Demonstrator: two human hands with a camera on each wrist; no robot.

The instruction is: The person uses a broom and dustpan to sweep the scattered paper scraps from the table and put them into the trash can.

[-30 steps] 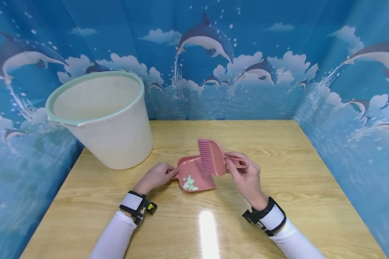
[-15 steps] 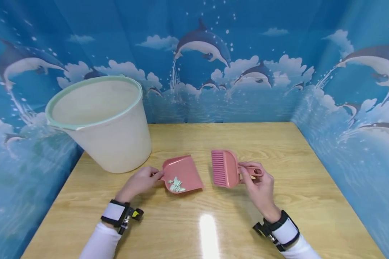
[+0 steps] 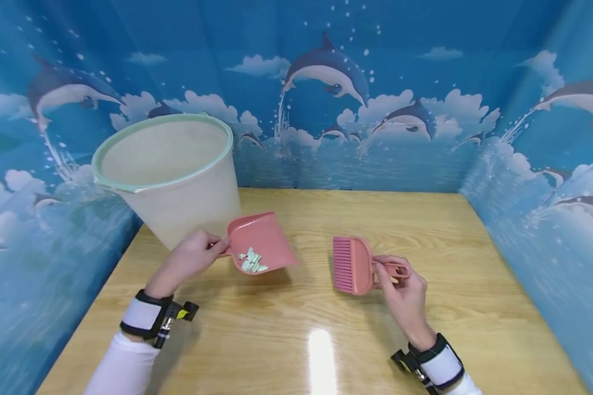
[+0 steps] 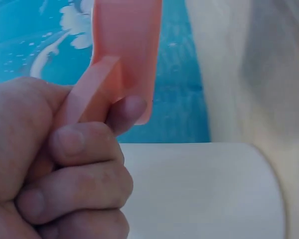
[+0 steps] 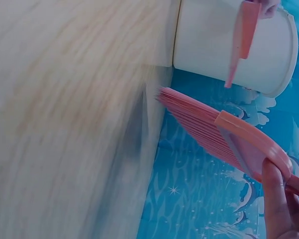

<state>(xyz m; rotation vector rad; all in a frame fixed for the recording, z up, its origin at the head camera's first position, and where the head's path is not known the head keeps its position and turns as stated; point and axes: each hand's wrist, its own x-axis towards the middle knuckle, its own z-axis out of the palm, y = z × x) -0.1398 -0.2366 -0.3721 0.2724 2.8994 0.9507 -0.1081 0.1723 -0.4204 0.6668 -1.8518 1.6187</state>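
A pink dustpan (image 3: 264,238) hangs above the table in front of the bucket, its handle gripped by my left hand (image 3: 188,260). Pale green scraps (image 3: 252,261) lie in the pan near the handle end. In the left wrist view, curled fingers (image 4: 84,184) wrap the dustpan handle (image 4: 89,94). My right hand (image 3: 404,293) pinches the handle of a pink hand brush (image 3: 362,266), whose bristles (image 3: 343,265) point left toward the pan, apart from it. The right wrist view shows the brush (image 5: 224,137) held by thumb and fingers.
A large white bucket (image 3: 197,203) with a pale green rim stands at the table's back left. Around the wooden table (image 3: 400,219) hangs a blue dolphin-print curtain (image 3: 296,159) on the back and both sides.
The left hand has moved left and lifted the dustpan off the table with the scraps in it. My right hand has drawn the brush away from the pan to the right.
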